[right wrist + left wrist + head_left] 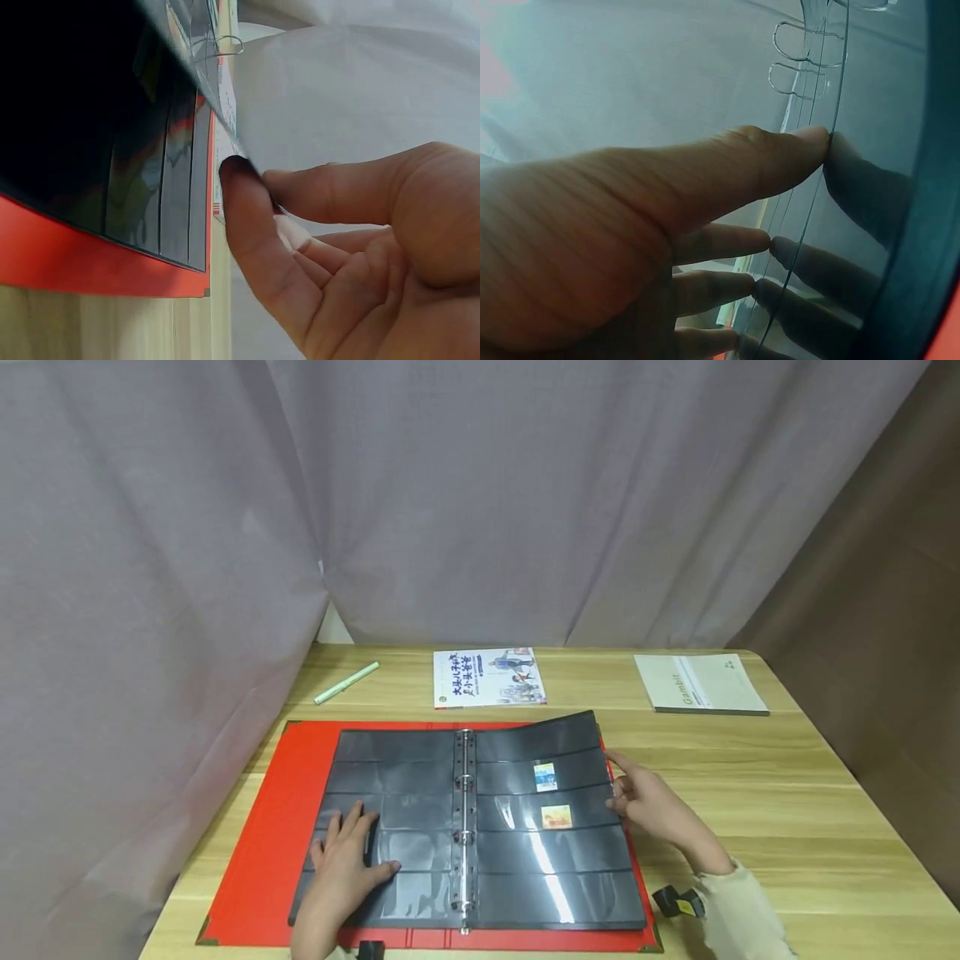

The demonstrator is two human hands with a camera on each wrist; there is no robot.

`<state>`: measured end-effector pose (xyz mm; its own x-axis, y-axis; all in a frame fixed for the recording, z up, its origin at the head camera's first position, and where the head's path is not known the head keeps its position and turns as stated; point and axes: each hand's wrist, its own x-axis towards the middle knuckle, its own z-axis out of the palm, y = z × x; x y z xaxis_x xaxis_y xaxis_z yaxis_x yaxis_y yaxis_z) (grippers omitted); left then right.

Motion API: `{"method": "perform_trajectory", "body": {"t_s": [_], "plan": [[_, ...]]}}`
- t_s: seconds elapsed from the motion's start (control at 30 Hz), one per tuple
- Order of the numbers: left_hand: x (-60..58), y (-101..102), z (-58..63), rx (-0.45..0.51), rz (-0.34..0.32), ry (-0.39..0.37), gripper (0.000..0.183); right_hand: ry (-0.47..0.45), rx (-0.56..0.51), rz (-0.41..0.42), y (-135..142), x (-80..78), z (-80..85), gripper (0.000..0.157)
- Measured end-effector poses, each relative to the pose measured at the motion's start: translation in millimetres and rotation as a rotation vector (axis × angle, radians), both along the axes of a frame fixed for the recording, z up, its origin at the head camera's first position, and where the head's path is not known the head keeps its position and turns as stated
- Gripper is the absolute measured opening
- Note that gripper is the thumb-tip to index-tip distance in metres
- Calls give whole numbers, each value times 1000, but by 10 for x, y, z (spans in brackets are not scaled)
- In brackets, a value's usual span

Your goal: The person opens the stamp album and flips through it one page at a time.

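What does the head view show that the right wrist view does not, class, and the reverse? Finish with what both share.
Only the head view: the left grip, fingers spread on the album's left page, and the Gambit book.

Only the right wrist view: the dark underside of the lifted page and the lower page.

Both: the right grip pinching the lifted page's edge, red cover, table and curtain.

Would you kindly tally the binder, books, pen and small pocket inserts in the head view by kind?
Red binder: 1
Books: 2 (illustrated book, Gambit book)
Green pen: 1
Small inserts: 2 (blue insert, orange insert)
Total: 6
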<state>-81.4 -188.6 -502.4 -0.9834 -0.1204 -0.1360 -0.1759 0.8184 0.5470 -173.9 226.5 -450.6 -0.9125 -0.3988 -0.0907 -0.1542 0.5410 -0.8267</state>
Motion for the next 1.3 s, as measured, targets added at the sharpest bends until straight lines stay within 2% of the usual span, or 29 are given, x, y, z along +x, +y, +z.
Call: {"method": "perform_trajectory", "body": {"t_s": [0.6, 0.9, 1.3], "plan": [[9, 10, -18, 7, 10, 27, 79, 21, -31, -3, -79, -24, 286, 73], [-3, 25, -16, 5, 9, 11, 78, -8, -115, 4, -143, 4, 469, 70], [17, -7, -15, 27, -15, 27, 68, 23, -208, 31, -323, 33, 650, 64]]}}
